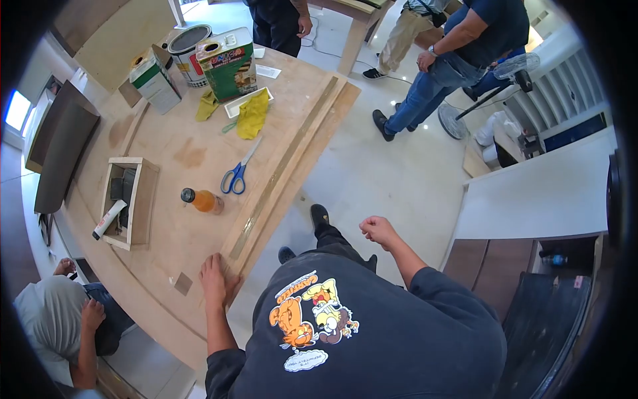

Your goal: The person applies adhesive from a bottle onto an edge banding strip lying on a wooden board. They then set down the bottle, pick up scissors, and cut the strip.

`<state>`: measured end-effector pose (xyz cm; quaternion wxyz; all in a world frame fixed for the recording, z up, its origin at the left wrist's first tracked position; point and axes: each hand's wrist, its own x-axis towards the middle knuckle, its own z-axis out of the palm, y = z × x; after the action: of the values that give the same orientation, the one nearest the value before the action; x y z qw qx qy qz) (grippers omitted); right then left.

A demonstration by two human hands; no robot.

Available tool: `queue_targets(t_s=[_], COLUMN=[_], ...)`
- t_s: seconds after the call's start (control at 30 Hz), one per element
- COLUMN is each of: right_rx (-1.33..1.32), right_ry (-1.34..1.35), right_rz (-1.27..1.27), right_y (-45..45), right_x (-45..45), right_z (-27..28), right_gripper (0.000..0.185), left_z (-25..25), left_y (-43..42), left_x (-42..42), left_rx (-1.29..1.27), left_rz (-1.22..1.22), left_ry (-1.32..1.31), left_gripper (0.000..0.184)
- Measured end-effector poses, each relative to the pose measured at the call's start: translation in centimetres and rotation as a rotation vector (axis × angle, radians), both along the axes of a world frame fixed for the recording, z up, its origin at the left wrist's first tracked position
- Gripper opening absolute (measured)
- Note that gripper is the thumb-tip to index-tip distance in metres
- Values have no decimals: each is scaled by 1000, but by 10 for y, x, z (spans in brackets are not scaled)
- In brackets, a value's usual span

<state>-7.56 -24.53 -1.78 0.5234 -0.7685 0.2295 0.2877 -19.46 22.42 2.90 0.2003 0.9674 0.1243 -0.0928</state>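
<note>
My left hand (216, 279) lies on the wooden table (169, 229) at its near edge, fingers stretched out flat beside the end of a long wooden strip (286, 166). A shiny, brownish band runs along that strip. Away from the table, over the floor, my right hand (379, 231) is in the air with its fingers curled closed; whatever they may hold is hidden. Blue-handled scissors (234, 178) and a bottle of orange liquid (203, 201) are on the table beyond my left hand.
A wooden box (143, 206) holds dark blocks and a white tube (109, 219). Farther back stand a green can (229, 73), a round tin (191, 53) and yellow gloves (252, 114). One person sits at lower left; others stand beyond the table near a fan (453, 121).
</note>
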Motion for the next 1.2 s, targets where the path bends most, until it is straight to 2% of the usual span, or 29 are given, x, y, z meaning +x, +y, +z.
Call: queue_targets(t_s=[0.13, 0.27, 0.4, 0.5, 0.6, 0.73, 0.83, 0.93, 1.03, 1.2], right_rx=[-13, -46, -37, -40, -37, -20, 25, -16, -54, -269], right_ry=[39, 51, 46, 29, 3, 22, 23, -96, -149, -50], right_rz=[-63, -9, 7, 49, 73, 85, 101, 225, 133, -91], right_y=[-6, -4, 1, 6, 11, 12, 8, -10, -48, -141], right_x=[-27, -31, -19, -1, 20, 51, 72, 87, 96, 68], right_z=[-2, -1, 1, 4, 3, -1, -4, -4, -13, -65], right_gripper=[20, 16, 16, 18, 20, 24, 27, 27, 21, 18], left_z=[2, -6, 6, 28, 60, 87, 49, 23, 2, -9], left_y=[6, 12, 12, 2, -15, -68, -75, -70, -61, -60], left_x=[0, -15, -14, -8, 8, 82, 176, 246, 275, 285], left_rx=[-36, -73, -88, -21, 112, -209, -207, 40, 214, 230], left_rz=[-36, -33, -26, 23, -43, -109, -158, -53, -68, -56], left_ry=[-21, -62, -87, 13, -56, -298, -414, -298, -169, -81], left_gripper=[85, 85, 83, 77, 60, 30, 18, 17, 19, 18])
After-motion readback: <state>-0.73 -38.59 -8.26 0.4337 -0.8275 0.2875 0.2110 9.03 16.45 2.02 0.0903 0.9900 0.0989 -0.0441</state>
